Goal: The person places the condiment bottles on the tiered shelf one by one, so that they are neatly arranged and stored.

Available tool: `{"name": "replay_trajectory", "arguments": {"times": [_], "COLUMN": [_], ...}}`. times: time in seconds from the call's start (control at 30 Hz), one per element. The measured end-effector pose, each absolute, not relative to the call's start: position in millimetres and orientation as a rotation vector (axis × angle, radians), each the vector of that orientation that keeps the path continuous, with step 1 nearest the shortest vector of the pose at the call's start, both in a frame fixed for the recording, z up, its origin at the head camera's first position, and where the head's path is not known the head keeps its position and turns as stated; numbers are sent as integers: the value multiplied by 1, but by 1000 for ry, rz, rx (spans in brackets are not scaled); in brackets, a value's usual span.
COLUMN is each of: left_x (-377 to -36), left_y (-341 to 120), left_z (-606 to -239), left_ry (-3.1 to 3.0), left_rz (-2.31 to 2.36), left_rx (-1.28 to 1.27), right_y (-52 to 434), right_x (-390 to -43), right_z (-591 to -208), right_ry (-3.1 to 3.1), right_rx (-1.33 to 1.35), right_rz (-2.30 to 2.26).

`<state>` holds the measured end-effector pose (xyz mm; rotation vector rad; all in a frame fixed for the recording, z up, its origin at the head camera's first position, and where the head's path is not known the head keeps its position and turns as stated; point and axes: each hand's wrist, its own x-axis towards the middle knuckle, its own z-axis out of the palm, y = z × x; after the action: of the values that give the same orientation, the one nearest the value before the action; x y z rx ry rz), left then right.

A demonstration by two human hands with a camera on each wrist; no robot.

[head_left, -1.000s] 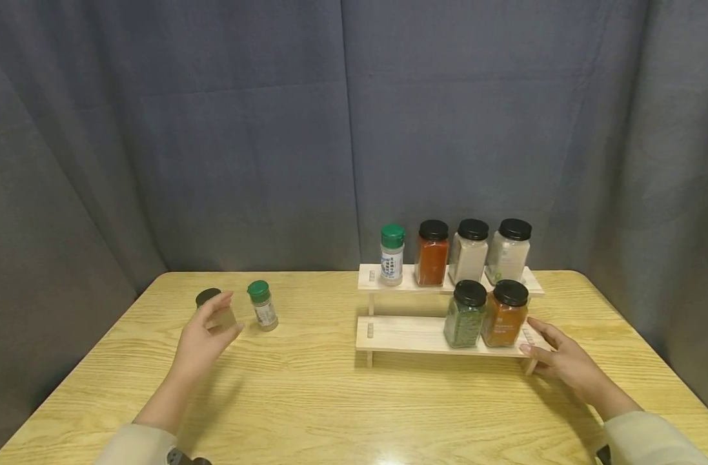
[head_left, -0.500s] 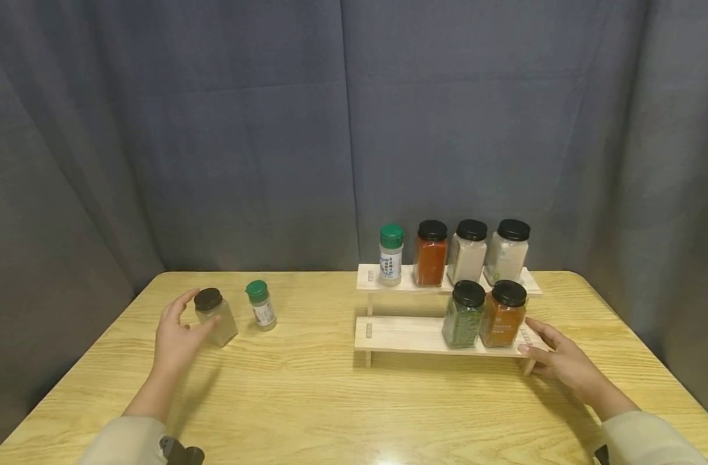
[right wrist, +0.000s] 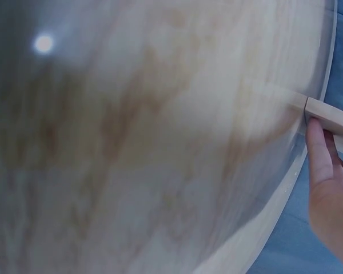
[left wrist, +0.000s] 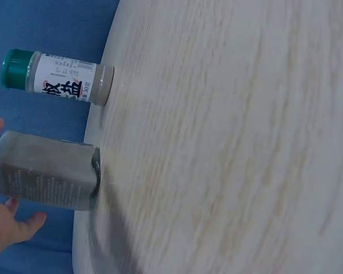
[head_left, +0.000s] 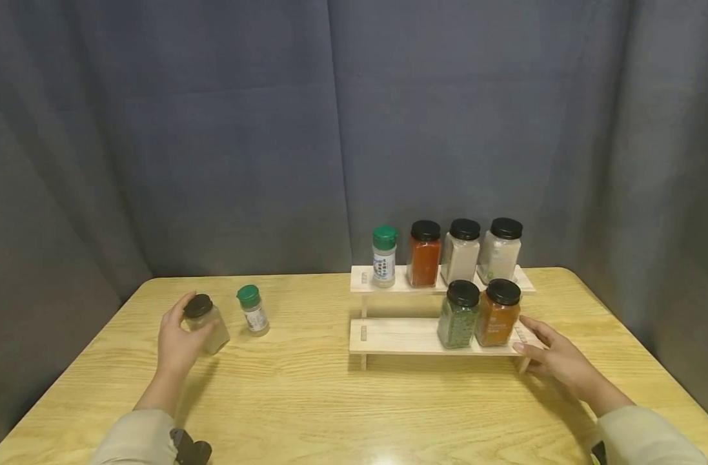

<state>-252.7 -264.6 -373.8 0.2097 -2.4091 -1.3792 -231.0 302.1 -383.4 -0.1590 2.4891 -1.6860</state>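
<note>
The left hand (head_left: 179,342) is curling its fingers (head_left: 178,309) around the square clear glass jar with black lid (head_left: 205,323), standing on the light wooden tabletop (head_left: 307,400). The right hand (head_left: 554,358) is touching the two-step pale wooden rack (head_left: 400,336) with straight fingers.

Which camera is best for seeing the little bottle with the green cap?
The left wrist view: the green-capped bottle fills the frame close up, label characters legible. The head view shows it small, standing beside the left hand. The right wrist view misses it.
</note>
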Motion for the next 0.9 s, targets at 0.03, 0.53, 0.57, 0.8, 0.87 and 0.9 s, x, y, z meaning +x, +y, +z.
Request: {"name": "replay_trajectory", "arguments": {"times": [0.03,0.53,0.57,0.8,0.87,0.9], "left_x": [-253,-258,-259,-258,-257,-256], "left_y": [-265,-270,-270,-269,-269,-269], "left_z": [-375,-384,-384,-385,-385,-385], "left_ry": [-2408,-2390,-2385,-2332,-2328,-2328], "left_rz": [-1383,-1366,-1362,-1347,-1342,-1339], "left_rx": [217,223,223,267,284,289], "right_y": [302,305,305,304,303,303], "right_x": [-231,-232,-231,-231,-231,-231], "right_z": [-383,-384,-384,-384,-384,-384], "right_ry": [2488,2486,2485,2489,2487,2485], "right_rx": [-161,-173,-170,-152,-156,-159], "right_rz": [-1682,-1671,-1671,-1665,-1666,-1668]}}
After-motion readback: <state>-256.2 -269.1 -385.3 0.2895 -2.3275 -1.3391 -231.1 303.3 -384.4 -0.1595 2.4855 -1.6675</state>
